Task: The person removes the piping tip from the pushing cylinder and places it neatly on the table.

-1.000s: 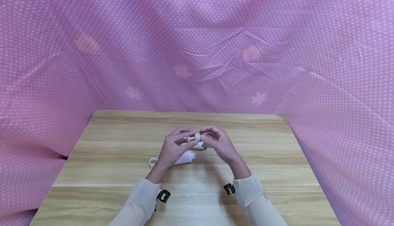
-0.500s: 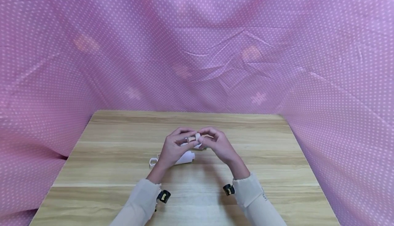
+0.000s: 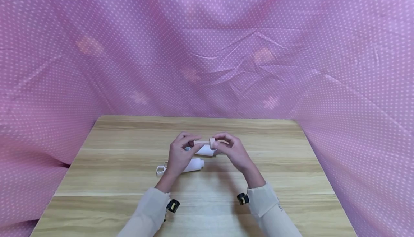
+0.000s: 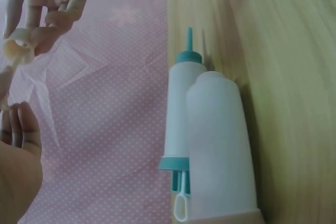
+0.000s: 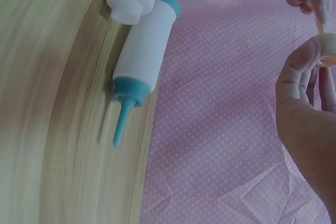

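Above the table, my right hand (image 3: pixel 234 154) pinches a cream ring-shaped cap (image 3: pixel 212 143) between thumb and fingers. A slim cream nozzle (image 3: pixel 203 142) runs from this cap to my left hand (image 3: pixel 181 154), whose thumb and fingers pinch its far end. The left wrist view shows the cap's hollow side (image 4: pixel 18 48) with the nozzle reaching into it. Beneath the hands lies a white tube with a teal spout and end collar (image 4: pixel 181 114). Alongside it lies a second white tube (image 4: pixel 220 145), its narrow neck bare.
Both tubes lie on the wooden table (image 3: pixel 265 208), the second one nearer the body with a white loop handle (image 3: pixel 160 170) at its left end. A pink dotted cloth (image 3: pixel 207 50) hangs behind the table and along both sides.
The hands have moved slightly apart, the left leftward and the right rightward with the cap. More of the nozzle's length shows between them, and the farther tube is less covered.
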Motion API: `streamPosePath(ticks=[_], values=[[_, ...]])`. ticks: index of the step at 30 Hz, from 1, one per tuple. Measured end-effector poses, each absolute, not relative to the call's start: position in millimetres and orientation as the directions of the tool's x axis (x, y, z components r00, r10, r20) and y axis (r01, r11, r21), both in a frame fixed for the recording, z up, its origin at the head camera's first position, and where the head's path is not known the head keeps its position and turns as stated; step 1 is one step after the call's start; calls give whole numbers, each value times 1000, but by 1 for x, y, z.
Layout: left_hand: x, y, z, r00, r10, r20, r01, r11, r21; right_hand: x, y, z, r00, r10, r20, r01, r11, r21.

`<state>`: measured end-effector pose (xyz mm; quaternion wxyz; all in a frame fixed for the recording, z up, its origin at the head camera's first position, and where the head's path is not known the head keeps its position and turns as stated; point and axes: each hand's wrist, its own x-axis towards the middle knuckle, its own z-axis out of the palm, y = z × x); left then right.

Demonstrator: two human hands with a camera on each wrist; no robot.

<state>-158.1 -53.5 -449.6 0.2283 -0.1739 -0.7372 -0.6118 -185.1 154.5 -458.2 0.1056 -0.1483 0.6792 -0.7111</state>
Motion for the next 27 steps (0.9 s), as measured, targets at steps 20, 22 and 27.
streamPosePath(ticks=[20, 22, 27], values=[[-179, -39, -504, -905, -143, 400, 375, 172, 911, -186, 183, -477, -984, -167, 60, -60, -6, -998], [-179, -34, -507, -908, -147, 392, 368, 163, 915, -186, 185, -480, -985, -158, 63, -63, -4, -998], [-178, -25, -517, -915, -150, 375, 354, 151, 923, -185, 190, -488, -987, -134, 87, -94, 49, -994]])
